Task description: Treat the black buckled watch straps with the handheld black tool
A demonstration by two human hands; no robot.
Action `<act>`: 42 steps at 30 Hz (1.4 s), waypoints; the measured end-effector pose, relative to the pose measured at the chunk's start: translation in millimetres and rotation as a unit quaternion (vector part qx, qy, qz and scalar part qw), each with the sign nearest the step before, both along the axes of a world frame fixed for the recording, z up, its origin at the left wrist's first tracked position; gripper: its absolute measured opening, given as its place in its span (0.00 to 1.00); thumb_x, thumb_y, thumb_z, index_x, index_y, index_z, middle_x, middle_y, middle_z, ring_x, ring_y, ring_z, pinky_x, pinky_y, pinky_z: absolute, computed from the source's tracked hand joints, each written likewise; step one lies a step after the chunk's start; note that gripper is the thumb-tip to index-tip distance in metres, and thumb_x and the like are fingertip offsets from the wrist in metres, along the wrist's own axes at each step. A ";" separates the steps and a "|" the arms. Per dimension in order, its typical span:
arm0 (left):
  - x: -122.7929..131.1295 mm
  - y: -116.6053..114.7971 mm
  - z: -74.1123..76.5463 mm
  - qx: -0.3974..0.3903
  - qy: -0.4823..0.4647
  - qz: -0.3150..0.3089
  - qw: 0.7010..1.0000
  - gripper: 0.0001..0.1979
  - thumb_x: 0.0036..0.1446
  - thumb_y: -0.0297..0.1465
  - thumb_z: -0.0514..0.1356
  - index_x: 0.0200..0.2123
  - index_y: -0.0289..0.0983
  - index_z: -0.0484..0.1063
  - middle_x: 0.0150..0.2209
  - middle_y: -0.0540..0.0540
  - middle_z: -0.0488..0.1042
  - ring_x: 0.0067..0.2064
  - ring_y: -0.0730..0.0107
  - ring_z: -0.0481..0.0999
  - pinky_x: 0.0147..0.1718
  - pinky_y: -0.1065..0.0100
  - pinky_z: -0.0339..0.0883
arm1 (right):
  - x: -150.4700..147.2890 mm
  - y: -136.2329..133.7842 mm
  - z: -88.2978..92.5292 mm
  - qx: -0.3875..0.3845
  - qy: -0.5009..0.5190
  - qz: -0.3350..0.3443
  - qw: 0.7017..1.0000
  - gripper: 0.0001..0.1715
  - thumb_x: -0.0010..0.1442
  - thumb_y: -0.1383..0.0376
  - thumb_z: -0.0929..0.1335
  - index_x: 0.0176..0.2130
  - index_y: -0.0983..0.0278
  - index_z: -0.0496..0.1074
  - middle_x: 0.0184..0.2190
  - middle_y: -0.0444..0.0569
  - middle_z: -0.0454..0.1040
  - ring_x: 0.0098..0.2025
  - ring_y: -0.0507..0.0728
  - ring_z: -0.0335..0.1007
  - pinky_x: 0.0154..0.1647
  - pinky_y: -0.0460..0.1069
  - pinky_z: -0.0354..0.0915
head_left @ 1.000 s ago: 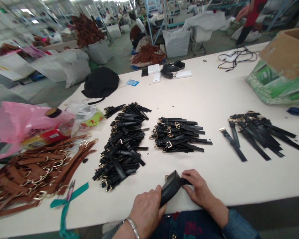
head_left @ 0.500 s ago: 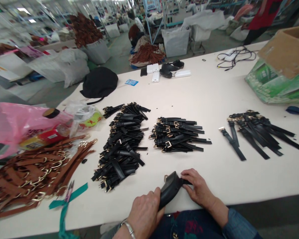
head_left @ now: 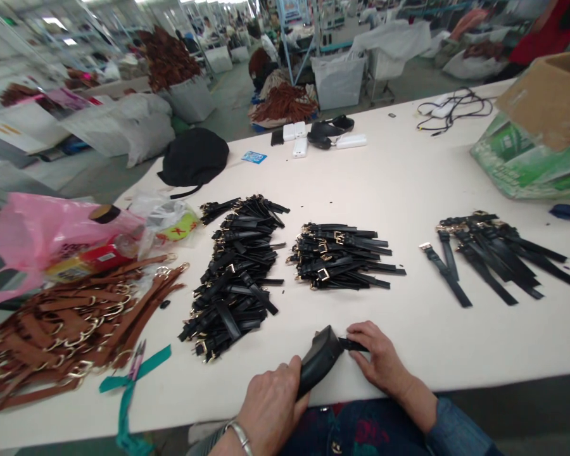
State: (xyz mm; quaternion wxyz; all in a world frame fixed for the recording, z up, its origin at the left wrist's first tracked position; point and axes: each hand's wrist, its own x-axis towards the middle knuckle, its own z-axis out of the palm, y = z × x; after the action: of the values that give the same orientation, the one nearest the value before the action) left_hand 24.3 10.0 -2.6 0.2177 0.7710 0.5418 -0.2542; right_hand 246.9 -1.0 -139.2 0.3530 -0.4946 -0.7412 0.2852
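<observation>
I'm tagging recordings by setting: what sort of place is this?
Probably a workshop or factory making strap goods: piled black buckled straps, brown straps with metal rings, and beyond, a bin heaped with brown pieces.

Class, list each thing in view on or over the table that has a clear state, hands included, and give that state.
Left hand: closed around the black handheld tool
Black handheld tool: held tilted
Right hand: pinching a black strap
Black strap: held at the tool's head
Left black straps: heaped
Middle black straps: stacked, overlapping
Right black straps: loosely fanned
Brown straps: piled
Cable: tangled
Pink bag: crumpled
</observation>
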 end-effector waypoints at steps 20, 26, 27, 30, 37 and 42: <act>8.5 6.8 -4.3 0.010 -0.014 0.027 0.999 0.15 0.55 0.37 0.47 0.45 0.40 0.59 0.36 0.46 0.74 0.38 0.61 0.74 0.35 0.64 0.63 | -4.4 -0.8 2.4 0.006 -0.021 -0.027 0.999 0.16 0.53 0.67 0.65 0.44 0.62 0.66 0.40 0.53 0.69 0.43 0.60 0.64 0.44 0.57 0.63; -6.9 13.9 2.6 0.010 0.004 0.040 0.999 0.14 0.55 0.39 0.45 0.41 0.40 0.61 0.33 0.45 0.74 0.36 0.60 0.74 0.33 0.64 0.63 | -9.7 1.1 9.5 -0.021 -0.028 -0.054 0.998 0.09 0.51 0.68 0.65 0.37 0.62 0.67 0.38 0.52 0.68 0.42 0.59 0.63 0.43 0.55 0.62; -12.2 13.7 4.6 0.011 0.008 0.040 0.999 0.14 0.55 0.40 0.45 0.40 0.40 0.61 0.33 0.45 0.74 0.36 0.60 0.74 0.33 0.64 0.63 | -10.9 1.5 12.1 -0.030 -0.032 -0.058 0.997 0.08 0.51 0.69 0.65 0.35 0.62 0.67 0.38 0.51 0.68 0.41 0.59 0.63 0.43 0.55 0.61; -24.4 11.4 10.4 0.009 0.019 0.044 0.999 0.14 0.54 0.40 0.46 0.40 0.41 0.62 0.33 0.44 0.74 0.36 0.60 0.73 0.33 0.64 0.62 | -14.3 2.9 18.9 -0.043 -0.062 -0.059 0.995 0.06 0.50 0.70 0.65 0.32 0.63 0.66 0.35 0.50 0.68 0.39 0.58 0.62 0.40 0.54 0.59; -23.3 6.8 19.7 0.001 -0.007 0.032 0.999 0.13 0.54 0.40 0.47 0.40 0.42 0.62 0.33 0.45 0.74 0.35 0.60 0.74 0.33 0.63 0.63 | -16.3 1.2 16.6 0.007 -0.109 -0.039 0.993 0.04 0.51 0.71 0.64 0.30 0.63 0.66 0.27 0.47 0.67 0.32 0.55 0.61 0.35 0.50 0.55; -15.3 6.1 21.8 -0.020 -0.002 0.003 1.000 0.16 0.53 0.39 0.48 0.44 0.41 0.61 0.36 0.44 0.74 0.38 0.59 0.73 0.36 0.61 0.64 | -12.2 -0.1 10.9 0.015 -0.085 -0.016 0.996 0.03 0.54 0.70 0.63 0.30 0.63 0.66 0.26 0.47 0.68 0.33 0.55 0.63 0.34 0.49 0.57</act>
State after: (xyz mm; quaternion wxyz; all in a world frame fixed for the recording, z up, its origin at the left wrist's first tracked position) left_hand 9.0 16.1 19.2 0.2344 0.7656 0.5383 -0.2629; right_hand 234.7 -1.1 -128.4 0.3001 -0.5238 -0.7647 0.2254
